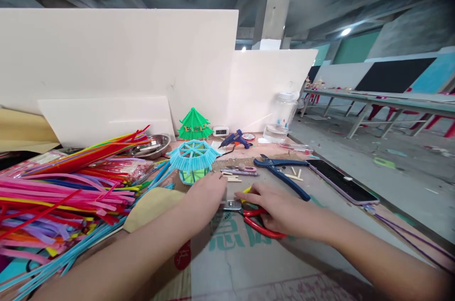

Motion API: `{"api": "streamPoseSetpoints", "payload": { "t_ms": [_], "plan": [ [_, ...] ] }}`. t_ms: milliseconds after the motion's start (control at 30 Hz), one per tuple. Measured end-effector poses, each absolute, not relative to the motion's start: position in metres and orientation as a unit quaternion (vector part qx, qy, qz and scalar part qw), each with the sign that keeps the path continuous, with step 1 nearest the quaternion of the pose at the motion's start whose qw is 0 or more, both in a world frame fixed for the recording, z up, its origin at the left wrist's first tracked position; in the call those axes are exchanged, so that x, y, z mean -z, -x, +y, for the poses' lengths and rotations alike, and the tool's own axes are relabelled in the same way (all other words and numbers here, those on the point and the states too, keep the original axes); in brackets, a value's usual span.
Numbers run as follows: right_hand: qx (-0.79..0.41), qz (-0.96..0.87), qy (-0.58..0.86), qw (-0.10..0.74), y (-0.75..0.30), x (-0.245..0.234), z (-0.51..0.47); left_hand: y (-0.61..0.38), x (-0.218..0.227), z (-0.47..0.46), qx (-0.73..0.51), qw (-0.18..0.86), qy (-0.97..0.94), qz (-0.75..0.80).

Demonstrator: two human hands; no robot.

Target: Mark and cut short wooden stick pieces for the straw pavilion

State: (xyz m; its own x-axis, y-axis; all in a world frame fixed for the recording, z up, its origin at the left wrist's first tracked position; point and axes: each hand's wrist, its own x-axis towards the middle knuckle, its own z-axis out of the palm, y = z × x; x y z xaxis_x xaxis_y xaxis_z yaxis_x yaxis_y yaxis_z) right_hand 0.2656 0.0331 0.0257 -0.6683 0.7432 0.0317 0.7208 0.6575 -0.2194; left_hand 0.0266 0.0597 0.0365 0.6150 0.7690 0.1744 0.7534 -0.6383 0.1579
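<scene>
White boards (117, 54) line the far edge of a table (231, 263) in my remote view; pipe cleaners (64, 196) crowd its left edge, a phone (341, 180) and pliers (280, 175) lie toward its right. Mid-table, the right hand (261, 206) grasps scissors (265, 230) by the handles; the left hand (209, 192) curls over their blades, and I cannot tell whether it grips anything. A blue-fringed model (194, 154) and green roof (194, 125) beyond look largely built; I judge cutting remains. Pliers and small sticks (232, 179) bound the space just past the hands.
</scene>
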Motion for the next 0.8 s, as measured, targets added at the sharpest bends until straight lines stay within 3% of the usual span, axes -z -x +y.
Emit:
{"api": "streamPoseSetpoints", "payload": {
  "t_ms": [200,333,467,600,800],
  "plan": [
    [-0.096,-0.912,0.389,0.093,-0.280,-0.031,0.038,-0.044,-0.037,0.074,-0.081,0.000,-0.900,0.429],
    [-0.180,-0.893,0.394,0.120,-0.312,-0.051,0.041,-0.044,-0.028,0.083,-0.064,-0.013,-0.892,0.448],
    [-0.217,-0.837,0.445,0.234,-0.328,-0.062,0.047,-0.043,-0.015,0.091,-0.062,-0.006,-0.883,0.465],
    [-0.287,-0.765,0.457,0.352,-0.317,-0.056,0.051,-0.044,-0.009,0.093,-0.084,0.021,-0.872,0.482],
    [-0.330,-0.766,0.418,0.360,-0.313,-0.038,0.051,-0.045,-0.020,0.077,-0.157,0.127,-0.857,0.474]
  ]
}}
